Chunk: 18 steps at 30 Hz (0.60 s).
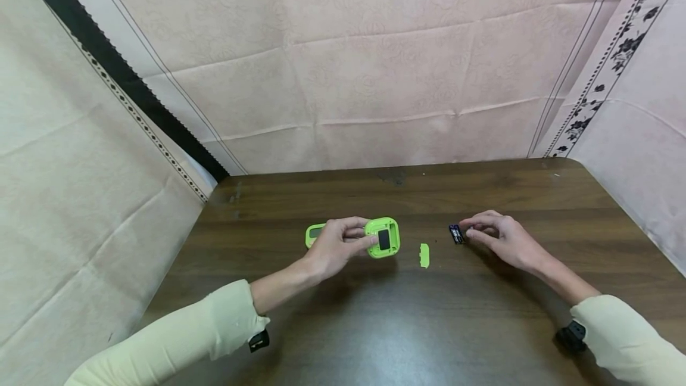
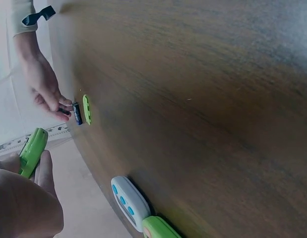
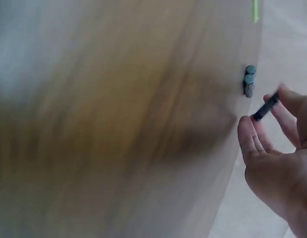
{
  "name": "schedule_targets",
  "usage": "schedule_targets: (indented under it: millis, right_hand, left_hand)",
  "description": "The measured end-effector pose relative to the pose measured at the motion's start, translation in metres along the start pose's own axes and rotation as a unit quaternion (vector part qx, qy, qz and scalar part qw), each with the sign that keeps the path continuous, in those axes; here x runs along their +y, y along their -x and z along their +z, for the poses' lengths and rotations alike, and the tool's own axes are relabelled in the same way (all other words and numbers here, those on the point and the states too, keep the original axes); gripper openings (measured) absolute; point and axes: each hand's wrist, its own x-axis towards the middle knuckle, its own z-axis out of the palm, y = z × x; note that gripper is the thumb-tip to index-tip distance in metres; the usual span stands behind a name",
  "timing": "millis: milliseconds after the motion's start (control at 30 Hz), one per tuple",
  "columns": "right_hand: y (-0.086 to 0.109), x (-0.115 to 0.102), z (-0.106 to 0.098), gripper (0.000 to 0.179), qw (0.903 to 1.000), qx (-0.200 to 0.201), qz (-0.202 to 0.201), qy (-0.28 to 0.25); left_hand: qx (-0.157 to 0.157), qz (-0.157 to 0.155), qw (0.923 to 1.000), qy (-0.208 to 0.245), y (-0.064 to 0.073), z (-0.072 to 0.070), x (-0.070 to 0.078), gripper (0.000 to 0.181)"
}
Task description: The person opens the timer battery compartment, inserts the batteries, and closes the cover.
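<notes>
My left hand (image 1: 336, 249) grips a small green plastic device (image 1: 393, 232) above the table, thumb across the face with a dark rectangle and hollow slots at its side. My right hand (image 1: 506, 242) pinches a dark battery (image 3: 266, 106) between thumb and fingertips, just off the table. Beside those fingertips, a pair of batteries (image 1: 457, 234) lies side by side on the wood. A loose green cover (image 1: 424, 255) with a notched edge lies between the two hands. Partly hidden behind my left hand is another green device (image 1: 312, 234) with a grey screen.
A white device with blue buttons (image 2: 128, 201) lies against a green one (image 2: 160, 228) in the left wrist view. The brown wooden table (image 1: 396, 314) ends at a far edge, with pale patterned cloth (image 1: 375, 76) hanging behind it and at both sides.
</notes>
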Motion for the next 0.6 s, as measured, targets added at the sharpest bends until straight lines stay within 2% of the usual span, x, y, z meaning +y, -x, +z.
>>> schedule_targets:
  millis: [67, 133, 200, 300, 367, 433, 533, 600]
  right_hand:
    - [-0.001, -0.002, 0.0, 0.026, 0.9983, 0.002, 0.027, -0.051]
    - [-0.003, -0.005, 0.001, 0.033, 0.9896, 0.004, 0.063, -0.129]
    - [-0.006, -0.01, 0.001, 0.039, 0.9701, 0.013, 0.103, -0.22]
    - [-0.009, -0.018, 0.0, 0.045, 0.9288, 0.025, 0.148, -0.339]
    - [-0.01, -0.023, -0.002, 0.041, 0.9048, 0.028, 0.171, -0.389]
    - [-0.011, -0.029, -0.002, 0.04, 0.8894, 0.024, 0.184, -0.418]
    - [-0.01, -0.036, 0.001, 0.035, 0.8808, 0.017, 0.188, -0.434]
    - [-0.01, -0.042, 0.005, 0.034, 0.8817, 0.012, 0.183, -0.435]
  left_hand:
    - [-0.001, 0.001, 1.0, -0.002, 0.0, 0.0, 0.0, 0.036]
    - [-0.004, 0.003, 1.0, -0.002, 0.0, 0.0, 0.001, 0.036]
    - [-0.008, 0.005, 1.0, 0.001, 0.0, 0.001, 0.001, 0.035]
    - [-0.012, 0.01, 0.9998, 0.009, 0.0, 0.002, 0.002, 0.034]
    - [-0.013, 0.011, 0.9998, 0.012, 0.0, 0.003, 0.001, 0.034]
    - [-0.012, 0.011, 0.9998, 0.013, 0.0, 0.004, 0.001, 0.034]
    - [-0.013, 0.011, 0.9997, 0.015, 0.0, 0.003, 0.0, 0.034]
    - [-0.015, 0.011, 0.9997, 0.017, 0.0, 0.002, 0.001, 0.034]
